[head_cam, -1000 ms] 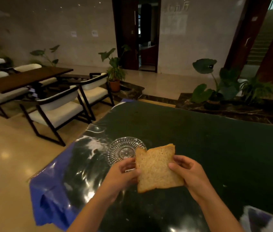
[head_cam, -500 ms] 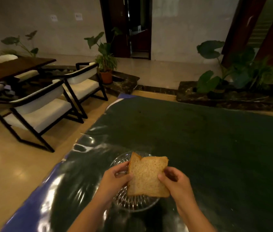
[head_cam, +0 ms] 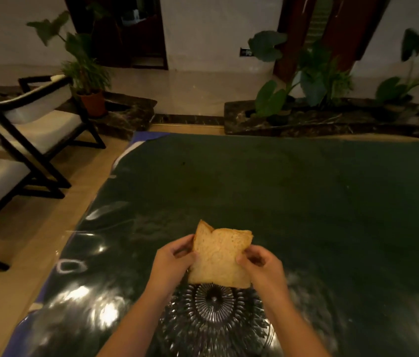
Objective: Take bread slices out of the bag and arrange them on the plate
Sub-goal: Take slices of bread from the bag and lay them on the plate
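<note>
A brown bread slice [head_cam: 218, 256] with a notch in its top edge is held upright over the far side of a clear cut-glass plate [head_cam: 213, 318]. My left hand [head_cam: 171, 264] grips its left edge and my right hand [head_cam: 261, 264] pinches its right edge. The plate lies on the dark green table [head_cam: 280, 189] near its front, directly under my forearms, with nothing on it. The bread bag is out of view.
Shiny clear plastic covers the table's near part, and a blue cloth edge [head_cam: 136, 139] shows at its left side. Two white-cushioned chairs [head_cam: 36, 130] stand on the tiled floor to the left. Potted plants [head_cam: 306, 81] line a stone ledge beyond the table.
The view has tilted down and shifted, so the plate now sits below the slice near my forearms. Both hands keep hold of the slice and have carried it over the plate.
</note>
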The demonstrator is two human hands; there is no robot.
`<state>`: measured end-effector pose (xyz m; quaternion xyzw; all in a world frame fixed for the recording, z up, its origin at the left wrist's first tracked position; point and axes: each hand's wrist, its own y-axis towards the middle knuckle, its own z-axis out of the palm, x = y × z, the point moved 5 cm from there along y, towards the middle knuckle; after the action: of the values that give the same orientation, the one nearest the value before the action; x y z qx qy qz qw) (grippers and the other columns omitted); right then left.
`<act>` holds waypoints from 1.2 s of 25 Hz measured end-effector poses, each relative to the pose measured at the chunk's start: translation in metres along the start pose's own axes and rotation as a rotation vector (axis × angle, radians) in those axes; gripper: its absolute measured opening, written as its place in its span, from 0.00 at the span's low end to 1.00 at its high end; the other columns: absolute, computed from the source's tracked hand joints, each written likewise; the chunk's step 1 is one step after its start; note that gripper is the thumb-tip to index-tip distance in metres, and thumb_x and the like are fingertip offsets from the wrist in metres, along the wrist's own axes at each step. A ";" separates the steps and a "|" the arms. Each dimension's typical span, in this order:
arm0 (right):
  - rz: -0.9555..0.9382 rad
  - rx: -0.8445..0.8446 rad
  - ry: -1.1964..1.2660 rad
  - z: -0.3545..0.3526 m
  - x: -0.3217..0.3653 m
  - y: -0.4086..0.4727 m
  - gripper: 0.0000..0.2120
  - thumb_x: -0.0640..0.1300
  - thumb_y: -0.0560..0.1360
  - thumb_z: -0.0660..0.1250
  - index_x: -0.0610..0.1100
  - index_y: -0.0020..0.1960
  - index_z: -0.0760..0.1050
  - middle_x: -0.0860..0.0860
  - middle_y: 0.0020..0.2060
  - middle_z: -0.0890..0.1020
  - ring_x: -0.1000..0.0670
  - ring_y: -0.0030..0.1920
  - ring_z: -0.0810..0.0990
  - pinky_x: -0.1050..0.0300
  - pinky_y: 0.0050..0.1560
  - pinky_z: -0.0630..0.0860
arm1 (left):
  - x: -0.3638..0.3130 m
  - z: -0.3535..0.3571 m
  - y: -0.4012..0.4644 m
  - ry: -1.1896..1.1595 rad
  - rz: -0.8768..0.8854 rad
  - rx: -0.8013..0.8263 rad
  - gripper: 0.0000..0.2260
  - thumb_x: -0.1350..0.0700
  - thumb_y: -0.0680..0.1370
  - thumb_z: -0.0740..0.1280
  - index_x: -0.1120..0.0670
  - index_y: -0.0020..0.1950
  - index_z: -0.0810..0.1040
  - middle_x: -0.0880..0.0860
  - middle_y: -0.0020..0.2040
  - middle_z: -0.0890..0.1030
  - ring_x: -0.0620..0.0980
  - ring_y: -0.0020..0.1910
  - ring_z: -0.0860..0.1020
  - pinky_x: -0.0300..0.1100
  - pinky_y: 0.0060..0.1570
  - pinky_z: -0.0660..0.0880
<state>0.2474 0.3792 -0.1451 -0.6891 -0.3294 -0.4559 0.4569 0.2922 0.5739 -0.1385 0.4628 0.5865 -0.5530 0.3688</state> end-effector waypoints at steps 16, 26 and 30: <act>-0.055 -0.154 -0.453 0.014 -0.020 0.049 0.10 0.46 0.70 0.70 0.44 0.49 0.80 0.50 0.44 0.84 0.57 0.39 0.76 0.66 0.38 0.69 | 0.024 0.011 0.031 0.421 0.235 -0.160 0.13 0.62 0.71 0.71 0.58 0.55 0.80 0.48 0.47 0.82 0.37 0.40 0.77 0.29 0.43 0.73; -0.021 -0.134 -0.350 0.015 -0.021 0.038 0.15 0.42 0.69 0.70 0.44 0.55 0.78 0.51 0.44 0.83 0.56 0.42 0.77 0.62 0.46 0.73 | 0.025 0.011 0.019 0.546 0.207 -0.233 0.10 0.59 0.71 0.71 0.57 0.52 0.81 0.52 0.46 0.81 0.45 0.41 0.78 0.35 0.40 0.71; -0.060 -0.169 -0.288 0.016 -0.015 0.033 0.13 0.39 0.68 0.71 0.46 0.53 0.79 0.57 0.38 0.79 0.60 0.38 0.77 0.70 0.38 0.70 | 0.019 0.011 0.016 0.476 0.179 -0.235 0.09 0.60 0.72 0.70 0.56 0.51 0.81 0.52 0.46 0.83 0.43 0.41 0.79 0.32 0.39 0.71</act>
<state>0.2753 0.3811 -0.1724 -0.7730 -0.3725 -0.3920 0.3318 0.3007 0.5651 -0.1631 0.5836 0.6735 -0.3221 0.3195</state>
